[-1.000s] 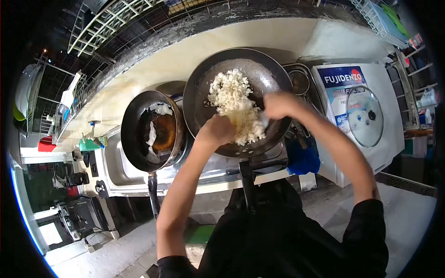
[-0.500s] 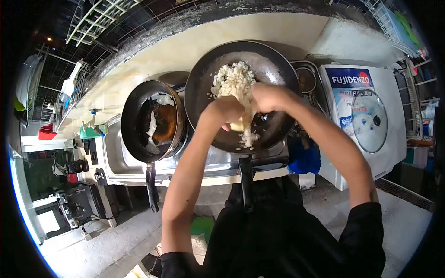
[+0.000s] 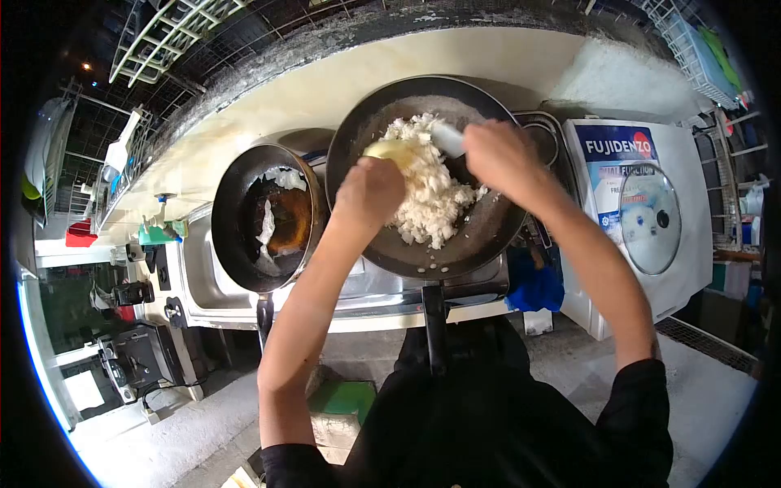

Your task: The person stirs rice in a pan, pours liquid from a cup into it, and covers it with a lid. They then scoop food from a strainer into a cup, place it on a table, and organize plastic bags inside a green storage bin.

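Note:
White rice [image 3: 431, 199] lies in a wide heap in a large dark pan [image 3: 390, 259], whose black handle points toward my body. My left hand [image 3: 373, 189] is closed on a pale yellow utensil [image 3: 392, 150] over the left part of the rice; its exact shape is blurred. At the right side of the heap, my right hand [image 3: 500, 154] is closed round a whitish, flat-ended utensil [image 3: 447, 140] that touches the rice. A smaller pan [image 3: 229, 244] stands to the left, holding brown oily residue and whitish scraps [image 3: 267, 224].
Left of the pans is a steel sink [image 3: 203, 272]. On the right, a glass lid [image 3: 649, 220] lies on a white appliance [image 3: 687, 203]. A blue cloth [image 3: 534, 285] hangs at the counter edge, and wire racks [image 3: 175, 37] line the back.
My hands have moved apart, the left one leftward and the right one up and right. The rice is now spread wider toward the near side of the large pan, and both utensils show more clearly.

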A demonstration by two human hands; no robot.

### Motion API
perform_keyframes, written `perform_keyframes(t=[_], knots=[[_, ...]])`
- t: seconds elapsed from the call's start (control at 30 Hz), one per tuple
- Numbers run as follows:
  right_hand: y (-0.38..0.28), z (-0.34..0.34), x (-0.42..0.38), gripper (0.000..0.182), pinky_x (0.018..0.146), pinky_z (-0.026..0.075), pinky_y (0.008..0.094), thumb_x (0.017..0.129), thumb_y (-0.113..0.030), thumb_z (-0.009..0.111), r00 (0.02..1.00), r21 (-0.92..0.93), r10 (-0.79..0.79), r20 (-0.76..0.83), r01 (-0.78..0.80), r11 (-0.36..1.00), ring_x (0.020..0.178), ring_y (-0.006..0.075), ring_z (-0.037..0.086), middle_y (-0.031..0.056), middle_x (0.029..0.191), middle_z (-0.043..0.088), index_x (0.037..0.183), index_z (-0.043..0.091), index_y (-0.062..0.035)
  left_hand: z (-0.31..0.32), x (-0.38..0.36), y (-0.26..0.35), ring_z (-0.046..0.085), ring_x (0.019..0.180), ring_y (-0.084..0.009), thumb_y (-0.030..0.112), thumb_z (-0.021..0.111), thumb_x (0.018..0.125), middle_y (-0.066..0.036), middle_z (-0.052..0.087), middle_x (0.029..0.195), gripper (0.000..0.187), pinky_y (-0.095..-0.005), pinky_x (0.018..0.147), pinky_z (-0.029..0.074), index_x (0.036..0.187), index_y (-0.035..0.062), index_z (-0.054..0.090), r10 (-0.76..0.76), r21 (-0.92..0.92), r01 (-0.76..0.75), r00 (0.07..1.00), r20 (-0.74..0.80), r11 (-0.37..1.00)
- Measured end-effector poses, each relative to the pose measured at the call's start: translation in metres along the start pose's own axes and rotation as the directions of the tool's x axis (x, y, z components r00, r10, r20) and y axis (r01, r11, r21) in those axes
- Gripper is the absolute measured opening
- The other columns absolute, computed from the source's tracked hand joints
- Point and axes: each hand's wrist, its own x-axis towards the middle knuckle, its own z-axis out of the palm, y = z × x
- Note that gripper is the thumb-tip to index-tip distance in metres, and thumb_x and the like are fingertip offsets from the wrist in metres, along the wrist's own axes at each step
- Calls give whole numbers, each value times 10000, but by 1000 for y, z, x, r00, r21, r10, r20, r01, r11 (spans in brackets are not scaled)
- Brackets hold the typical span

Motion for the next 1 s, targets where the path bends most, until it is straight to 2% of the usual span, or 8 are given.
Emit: perform_keyframes(t=[0.07, 0.37, 0.43, 0.7, 0.77, 0.83, 0.9, 1.0], knots=[[18, -8, 15, 119, 641, 520, 428, 768, -70, 554, 997, -77, 56, 61, -51, 996, 731, 346, 649, 217, 752, 634, 781, 644, 7, 23, 0, -11, 632, 668, -314, 100, 505, 800, -221, 594, 810, 197, -359, 528, 550, 736, -30, 639, -281, -136, 279, 960, 0, 951], [44, 11, -14, 150, 663, 513, 441, 805, -120, 535, 996, -22, 91, -25, -92, 996, 741, 344, 642, 216, 760, 628, 789, 655, -31, -5, -32, 12, 584, 704, -368, 179, 459, 885, -233, 554, 761, 256, -434, 637, 514, 776, -21, 577, -141, -377, 32, 954, -264, 926], [40, 3, -26, 138, 663, 511, 449, 772, -107, 550, 963, -75, 200, 179, -189, 979, 739, 358, 639, 215, 755, 629, 776, 655, -17, 2, -47, 13, 610, 707, -317, 120, 515, 791, -231, 558, 801, 167, -382, 592, 530, 755, -15, 606, -267, -191, 269, 963, 38, 944], [6, -3, -36, 203, 686, 513, 445, 772, -152, 578, 983, 113, 141, 120, -155, 981, 759, 369, 638, 236, 756, 627, 762, 625, 45, -4, -46, 32, 563, 672, -284, 110, 545, 777, -142, 553, 683, 115, -360, 589, 493, 720, 11, 559, -142, -320, 69, 967, -212, 945], [19, -19, -38, 177, 674, 525, 402, 786, -136, 574, 941, -76, 247, 231, -236, 969, 731, 320, 659, 179, 773, 655, 829, 644, 21, 1, -63, 31, 554, 692, -272, 103, 553, 759, -109, 555, 711, 82, -364, 627, 480, 727, 27, 549, -153, -119, 134, 973, -172, 984], [14, 12, -33, 175, 690, 522, 396, 784, -123, 566, 855, 38, 210, 475, -258, 965, 757, 323, 652, 206, 875, 649, 814, 643, 32, 20, -54, 22, 569, 694, -272, 100, 545, 757, -90, 562, 706, 79, -368, 623, 472, 772, 27, 569, 310, -183, -320, 947, -84, 929], [-6, 43, -39, 297, 708, 504, 444, 827, -227, 534, 961, 75, -159, 225, 145, 987, 745, 370, 640, 237, 825, 638, 766, 642, 43, -15, -23, 34, 594, 731, -281, 103, 534, 761, -100, 586, 737, 117, -388, 633, 483, 817, 14, 585, 318, -198, -289, 939, 133, 937], [-18, 7, -27, 244, 724, 500, 448, 808, -177, 546, 954, 107, 44, 297, -80, 991, 777, 371, 639, 239, 843, 637, 795, 643, 46, -31, -24, 32, 638, 789, -282, 112, 506, 804, -149, 624, 785, 185, -405, 676, 516, 891, -16, 605, 255, -103, -240, 952, 171, 965]])
